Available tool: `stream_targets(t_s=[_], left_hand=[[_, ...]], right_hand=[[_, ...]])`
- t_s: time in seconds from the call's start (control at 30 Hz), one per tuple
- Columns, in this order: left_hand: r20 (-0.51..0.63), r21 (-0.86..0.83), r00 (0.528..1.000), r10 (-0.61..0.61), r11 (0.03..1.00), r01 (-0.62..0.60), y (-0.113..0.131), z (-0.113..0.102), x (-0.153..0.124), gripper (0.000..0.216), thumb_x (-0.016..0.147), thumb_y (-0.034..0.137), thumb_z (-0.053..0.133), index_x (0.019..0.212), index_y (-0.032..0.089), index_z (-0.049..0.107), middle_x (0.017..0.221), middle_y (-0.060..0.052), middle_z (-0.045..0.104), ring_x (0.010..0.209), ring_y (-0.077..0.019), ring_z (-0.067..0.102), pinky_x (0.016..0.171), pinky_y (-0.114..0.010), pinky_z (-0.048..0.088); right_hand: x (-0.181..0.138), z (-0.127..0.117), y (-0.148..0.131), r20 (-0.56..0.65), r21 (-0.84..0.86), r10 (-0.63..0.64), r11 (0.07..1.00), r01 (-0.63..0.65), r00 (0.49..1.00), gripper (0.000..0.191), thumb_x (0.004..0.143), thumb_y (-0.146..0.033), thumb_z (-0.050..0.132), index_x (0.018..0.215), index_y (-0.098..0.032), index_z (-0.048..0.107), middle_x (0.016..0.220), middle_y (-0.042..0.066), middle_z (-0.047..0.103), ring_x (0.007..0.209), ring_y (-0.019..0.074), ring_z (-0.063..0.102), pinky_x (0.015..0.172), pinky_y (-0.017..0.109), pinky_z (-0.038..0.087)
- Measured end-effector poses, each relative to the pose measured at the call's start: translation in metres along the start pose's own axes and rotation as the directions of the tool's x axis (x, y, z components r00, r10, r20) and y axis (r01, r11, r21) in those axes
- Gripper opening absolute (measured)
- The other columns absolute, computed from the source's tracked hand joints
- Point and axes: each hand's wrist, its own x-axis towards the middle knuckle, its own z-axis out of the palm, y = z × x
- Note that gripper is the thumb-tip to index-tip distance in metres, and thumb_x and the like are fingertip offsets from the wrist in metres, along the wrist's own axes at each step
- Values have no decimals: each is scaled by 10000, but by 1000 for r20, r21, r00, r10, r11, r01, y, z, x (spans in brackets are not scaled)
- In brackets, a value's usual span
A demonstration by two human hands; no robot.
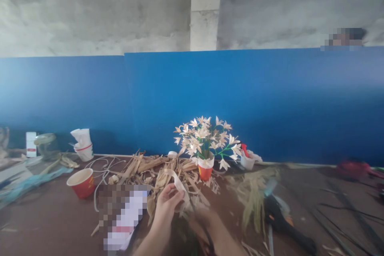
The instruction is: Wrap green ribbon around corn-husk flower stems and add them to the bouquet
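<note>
My left hand [168, 203] pinches a pale strip of dried husk [179, 184] between thumb and fingers, its loose end curling up and away. Close on its right, my right hand [207, 224] is smeared by motion. It grips what look like dark scissors [192, 201], with the blade end at the strip's lower edge. Just beyond both hands lies a heap of dry husk pieces [144, 165]. Behind the heap, white husk flowers [202, 134] on green stems stand in a red and white paper cup [205, 172].
A red paper cup [81, 184] and a white cable [103, 172] are on the left, near a blurred-out phone [127, 218]. To the right lie greenish husk strips [253, 200] and a black glue gun [288, 226]. A blue partition [156, 100] borders the table; a person's head shows above it.
</note>
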Motion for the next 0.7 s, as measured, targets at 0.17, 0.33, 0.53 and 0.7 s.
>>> stream_targets(t_s=[0.17,0.33,0.53,0.7], left_hand=[[34,13,999,3,1000,-3,2,-1,3,286,523,251,791,733,151,626,585,4,632,515,-119,576,544,-227,447],[59,55,998,-2,998,-1,4,-3,5,273,522,260,787,719,145,638,577,2,636,502,-111,565,517,-214,428],[58,87,998,-3,996,-2,2,-9,12,297,511,269,789,745,145,652,571,2,644,502,-116,575,529,-220,427],[46,148,998,-44,988,37,-1,-17,23,453,410,303,823,802,126,683,566,-21,658,506,-154,592,531,-247,431]], right_hand=[[-3,-2,-4,1,-20,3,1000,-3,1000,472,604,-562,666,841,-155,645,460,-45,438,380,80,361,367,191,284],[-7,-4,-8,-5,-41,1,999,-1,1000,428,618,-544,661,813,-164,653,461,-36,452,408,97,395,392,199,321],[-7,-5,-10,-11,-61,7,998,-8,1000,392,616,-520,667,809,-179,661,471,-27,483,426,116,432,429,216,357],[-7,-6,-9,-7,-78,16,997,-16,1000,374,623,-497,662,799,-167,661,455,-26,489,427,123,450,445,221,371]])
